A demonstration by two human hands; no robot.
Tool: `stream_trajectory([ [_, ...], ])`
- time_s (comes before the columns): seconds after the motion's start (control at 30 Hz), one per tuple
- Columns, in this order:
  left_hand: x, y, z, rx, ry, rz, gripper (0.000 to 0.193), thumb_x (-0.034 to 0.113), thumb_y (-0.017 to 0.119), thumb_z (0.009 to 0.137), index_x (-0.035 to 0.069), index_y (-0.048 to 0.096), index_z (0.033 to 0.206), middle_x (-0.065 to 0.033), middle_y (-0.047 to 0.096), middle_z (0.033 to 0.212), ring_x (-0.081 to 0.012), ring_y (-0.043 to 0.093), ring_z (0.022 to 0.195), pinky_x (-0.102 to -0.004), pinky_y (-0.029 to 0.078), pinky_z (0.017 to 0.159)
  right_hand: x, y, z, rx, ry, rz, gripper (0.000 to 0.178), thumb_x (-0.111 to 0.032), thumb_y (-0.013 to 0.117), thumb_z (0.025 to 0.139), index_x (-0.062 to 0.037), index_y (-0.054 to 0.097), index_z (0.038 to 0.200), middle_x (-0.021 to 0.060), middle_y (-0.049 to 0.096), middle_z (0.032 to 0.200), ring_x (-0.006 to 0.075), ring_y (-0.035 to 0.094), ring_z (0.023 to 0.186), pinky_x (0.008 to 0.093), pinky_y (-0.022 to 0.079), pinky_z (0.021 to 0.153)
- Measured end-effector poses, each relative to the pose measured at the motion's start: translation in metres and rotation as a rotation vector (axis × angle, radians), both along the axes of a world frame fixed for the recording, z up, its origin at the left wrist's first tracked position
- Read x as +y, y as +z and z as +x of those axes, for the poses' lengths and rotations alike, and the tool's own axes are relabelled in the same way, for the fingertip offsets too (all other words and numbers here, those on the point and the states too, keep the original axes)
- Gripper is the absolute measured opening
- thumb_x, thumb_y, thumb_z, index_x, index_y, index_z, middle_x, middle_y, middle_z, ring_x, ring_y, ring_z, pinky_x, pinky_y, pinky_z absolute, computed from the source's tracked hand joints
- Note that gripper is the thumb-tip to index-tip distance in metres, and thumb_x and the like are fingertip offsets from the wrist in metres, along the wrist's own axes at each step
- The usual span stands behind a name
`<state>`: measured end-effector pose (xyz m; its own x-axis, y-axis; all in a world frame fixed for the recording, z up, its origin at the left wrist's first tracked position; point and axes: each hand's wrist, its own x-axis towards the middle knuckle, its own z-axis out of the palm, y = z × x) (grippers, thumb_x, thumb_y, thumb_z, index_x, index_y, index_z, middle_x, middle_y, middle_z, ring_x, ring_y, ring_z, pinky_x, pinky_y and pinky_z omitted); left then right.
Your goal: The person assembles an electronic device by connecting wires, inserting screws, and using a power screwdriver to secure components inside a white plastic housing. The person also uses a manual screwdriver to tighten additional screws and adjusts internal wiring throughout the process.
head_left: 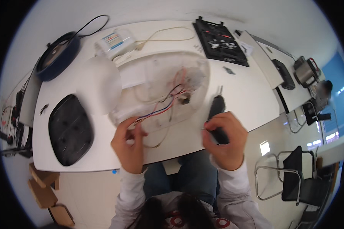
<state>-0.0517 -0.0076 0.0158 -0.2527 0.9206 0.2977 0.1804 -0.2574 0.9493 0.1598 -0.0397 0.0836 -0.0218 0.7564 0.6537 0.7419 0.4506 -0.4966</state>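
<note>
My left hand (129,143) is closed, thumb and fingertips together at the near ends of several thin wires (156,113), blue, red and pale. The wires run out of an open white plastic housing (153,63), shaped like a long oval shell, with a clump of wiring and pale parts at its right end. My right hand (227,139) is curled around a black electric screwdriver (217,106), whose bit points away from me. A small red spot shows at its fingertips; I cannot make out what it is. Motion blurs the housing.
A white round-edged cover (99,86) and a black tray-like base (70,129) lie left. Behind are a dark blue round appliance (59,55), a clear-and-white container (114,42) and a black tool case (221,40). A small dark part (229,70) lies right; a chair (292,171) stands beyond.
</note>
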Motion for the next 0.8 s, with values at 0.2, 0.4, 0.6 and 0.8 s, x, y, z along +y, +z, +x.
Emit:
stream_trajectory([
  [0.2, -0.004, -0.001, 0.002, 0.085, 0.073, -0.005, 0.018, -0.003, 0.065, 0.084, 0.000, 0.064, 0.102, -0.0084, 0.068, 0.089, -0.0084, 0.054, 0.051, -0.0203, 0.038, 0.047, 0.048, 0.005, 0.137, -0.059, -0.253, -0.071, 0.011, -0.005, 0.071, 0.073, -0.0037, 0.064, 0.080, 0.0051, 0.064, 0.075, 0.0148, 0.060, 0.070, 0.0277, 0.046, 0.067],
  [0.4, 0.001, -0.006, 0.008, 0.326, 0.064, 0.061, 0.019, -0.004, 0.066, 0.081, 0.002, 0.063, 0.099, -0.0063, 0.067, 0.090, -0.0093, 0.046, 0.049, -0.0226, 0.036, 0.046, 0.134, -0.093, 0.264, 0.185, -0.474, -0.219, 0.014, -0.012, 0.071, 0.078, -0.0019, 0.068, 0.086, 0.0051, 0.068, 0.076, 0.0141, 0.063, 0.070, 0.0261, 0.049, 0.070],
  [0.6, 0.000, -0.005, 0.006, 0.402, 0.040, 0.023, 0.016, -0.006, 0.062, 0.083, 0.000, 0.062, 0.097, -0.0048, 0.064, 0.085, -0.0051, 0.046, 0.048, -0.0206, 0.034, 0.046, 0.188, -0.098, 0.253, 0.161, -0.442, -0.156, 0.014, -0.011, 0.071, 0.078, -0.0008, 0.068, 0.087, 0.0059, 0.067, 0.078, 0.0133, 0.062, 0.070, 0.0262, 0.049, 0.070],
  [0.8, 0.005, -0.005, 0.014, 0.486, 0.096, 0.006, 0.016, -0.005, 0.060, 0.082, 0.000, 0.062, 0.096, -0.0077, 0.064, 0.092, -0.0085, 0.046, 0.049, -0.0219, 0.034, 0.046, 0.225, -0.097, 0.271, 0.168, -0.350, -0.076, 0.013, -0.009, 0.071, 0.078, -0.0006, 0.067, 0.087, 0.0070, 0.066, 0.078, 0.0152, 0.061, 0.069, 0.0272, 0.049, 0.069],
])
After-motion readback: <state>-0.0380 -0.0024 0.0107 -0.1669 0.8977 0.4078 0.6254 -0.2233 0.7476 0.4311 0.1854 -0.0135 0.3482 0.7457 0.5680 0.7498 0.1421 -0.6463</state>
